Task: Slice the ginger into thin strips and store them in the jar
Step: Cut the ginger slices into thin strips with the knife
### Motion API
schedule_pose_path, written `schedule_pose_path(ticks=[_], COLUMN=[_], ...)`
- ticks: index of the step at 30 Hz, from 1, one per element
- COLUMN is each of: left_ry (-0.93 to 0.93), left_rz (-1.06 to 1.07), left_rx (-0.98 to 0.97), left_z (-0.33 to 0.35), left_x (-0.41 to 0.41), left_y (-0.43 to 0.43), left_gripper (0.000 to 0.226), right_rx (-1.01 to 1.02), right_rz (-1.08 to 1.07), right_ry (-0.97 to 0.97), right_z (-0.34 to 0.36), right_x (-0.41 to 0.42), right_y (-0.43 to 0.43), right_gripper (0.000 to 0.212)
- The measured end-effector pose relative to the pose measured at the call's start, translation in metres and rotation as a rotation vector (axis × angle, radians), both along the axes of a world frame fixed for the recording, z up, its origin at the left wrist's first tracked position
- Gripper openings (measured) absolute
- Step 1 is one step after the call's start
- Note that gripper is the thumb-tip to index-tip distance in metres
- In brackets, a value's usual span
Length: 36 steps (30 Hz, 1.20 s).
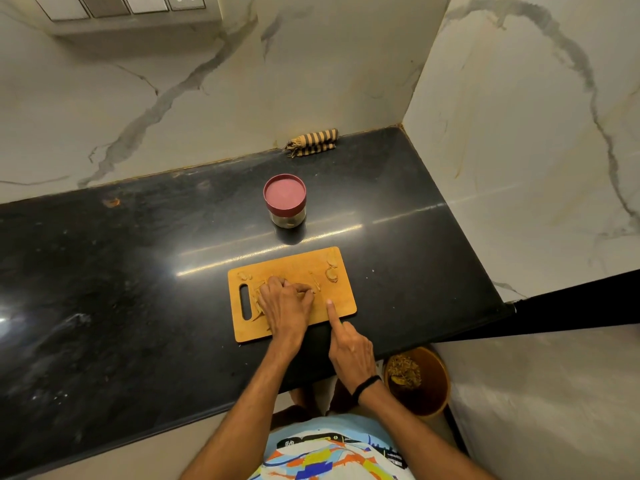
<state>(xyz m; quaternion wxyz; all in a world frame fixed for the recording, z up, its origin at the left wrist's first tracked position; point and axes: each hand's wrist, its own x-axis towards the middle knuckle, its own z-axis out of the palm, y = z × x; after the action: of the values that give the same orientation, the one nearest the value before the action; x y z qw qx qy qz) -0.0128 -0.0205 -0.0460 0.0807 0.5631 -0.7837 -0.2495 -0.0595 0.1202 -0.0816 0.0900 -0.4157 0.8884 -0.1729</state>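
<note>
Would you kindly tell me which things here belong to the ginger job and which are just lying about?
Job: ginger pieces, cutting board, lidded jar, left hand over the ginger, right hand with one finger on the board.
Lying about: striped cloth, bin on the floor, wall switches.

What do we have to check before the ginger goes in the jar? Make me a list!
1. The jar is within reach, behind the cutting board: ok.
2. The lid is off: not ok, it sits on the jar.
3. All ginger is gathered: not ok, some ginger pieces lie apart at the board's far right corner.
4. The left hand has a grip on strips: cannot tell, it covers them.
5. The right hand is free: ok, only its forefinger touches the board.
</note>
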Motion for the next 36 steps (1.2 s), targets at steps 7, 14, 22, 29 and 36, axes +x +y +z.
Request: schedule_pose_path(ticks=[7,14,22,29,36], left_ry=[0.119,0.201,0.228,0.217,0.154], left_rz=[0.082,0.155,0.168,0.109,-0.066], left_rx=[-0.062,-0.072,-0.054,-0.082,-0.020], left_z=[0.004,0.013,0.011,0.010,0.005], left_x=[0.009,0.019,0.015,0.007,-0.015], left_y=[-0.004,-0.015,-0.017,-0.024,-0.032], left_gripper=[0.025,0.027,0.025,0.024,0.026], right_rx=[-0.025,-0.045,-0.067,-0.047,-0.192], right_rz=[-0.059,0.014,0.129,-0.056,-0.078], right_ry=[-0.066,-0.080,-0.144,-0.050,-0.207], right_z=[0.001,0.002,0.003,0.002,0.013], right_x=[0.005,0.011,0.026,0.012,0.016], right_y=[-0.022,-0.034,-0.038,-0.033,-0.028], right_gripper=[0.078,0.081,0.086,0.071,0.056])
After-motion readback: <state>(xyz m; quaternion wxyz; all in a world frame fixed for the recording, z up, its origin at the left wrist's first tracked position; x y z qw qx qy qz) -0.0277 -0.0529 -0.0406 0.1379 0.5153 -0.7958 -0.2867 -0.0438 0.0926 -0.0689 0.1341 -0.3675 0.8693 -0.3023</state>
